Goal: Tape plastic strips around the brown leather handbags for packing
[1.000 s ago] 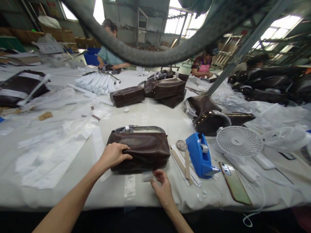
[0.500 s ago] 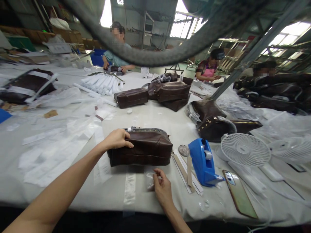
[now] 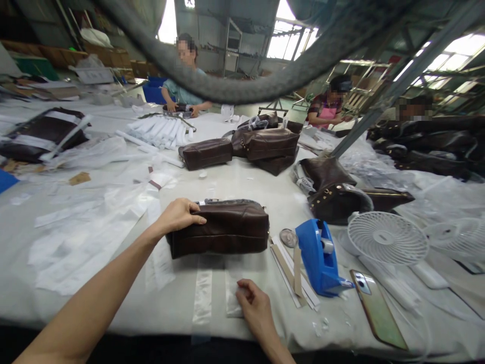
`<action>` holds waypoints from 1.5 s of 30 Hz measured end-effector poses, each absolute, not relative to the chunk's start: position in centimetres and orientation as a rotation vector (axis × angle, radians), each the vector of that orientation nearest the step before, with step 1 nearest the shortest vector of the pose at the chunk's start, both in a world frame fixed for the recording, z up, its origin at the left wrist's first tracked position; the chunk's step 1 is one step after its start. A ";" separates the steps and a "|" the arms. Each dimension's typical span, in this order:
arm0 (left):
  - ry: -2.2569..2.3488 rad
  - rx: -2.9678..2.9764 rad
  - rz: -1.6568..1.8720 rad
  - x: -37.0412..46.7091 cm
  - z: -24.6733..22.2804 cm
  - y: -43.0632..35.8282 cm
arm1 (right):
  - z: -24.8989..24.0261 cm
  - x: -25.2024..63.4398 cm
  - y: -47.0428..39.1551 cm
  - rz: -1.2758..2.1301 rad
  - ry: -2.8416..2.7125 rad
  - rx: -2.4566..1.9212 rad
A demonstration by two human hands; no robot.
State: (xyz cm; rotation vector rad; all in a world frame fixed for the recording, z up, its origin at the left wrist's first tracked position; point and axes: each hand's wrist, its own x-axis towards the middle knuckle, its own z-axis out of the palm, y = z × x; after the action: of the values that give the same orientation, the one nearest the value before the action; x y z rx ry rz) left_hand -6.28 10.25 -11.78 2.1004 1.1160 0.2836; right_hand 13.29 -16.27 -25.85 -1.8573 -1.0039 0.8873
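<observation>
A dark brown leather bag lies on its side on the pale cloth-covered table. My left hand grips its upper left edge, with the thumb on the front face and the fingers behind. Nearer the table's front edge, my right hand has its fingers curled at a small clear plastic packet lying flat. A strip of clear film lies left of that packet, in front of the bag.
Right of the bag are paper strips, a blue tape dispenser, a phone and a white fan. More brown bags sit farther back. Co-workers are across the table. Thin white sheets lie left.
My right hand has moved slightly down toward the table's front edge, and more of the plastic packet shows. My left hand still grips the bag, which has hardly moved.
</observation>
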 end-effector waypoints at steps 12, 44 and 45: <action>1.268 1.667 0.883 -10.1 -11.0 13.9 | -26.3 13.3 -15.0 0.765 -1.050 -1.941; 0.611 2.957 1.088 -6.7 -18.1 0.9 | -25.1 17.0 -20.6 0.322 -1.829 -1.251; 0.582 2.960 1.119 -6.7 -18.2 0.8 | -23.9 17.3 -20.4 0.218 -1.721 -1.302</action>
State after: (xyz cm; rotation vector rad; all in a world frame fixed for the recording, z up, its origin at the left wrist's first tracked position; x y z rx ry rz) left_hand -6.71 0.82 -18.15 2.9598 0.5824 1.1190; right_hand 17.34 -20.41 -23.85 -1.3025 -1.7215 0.2182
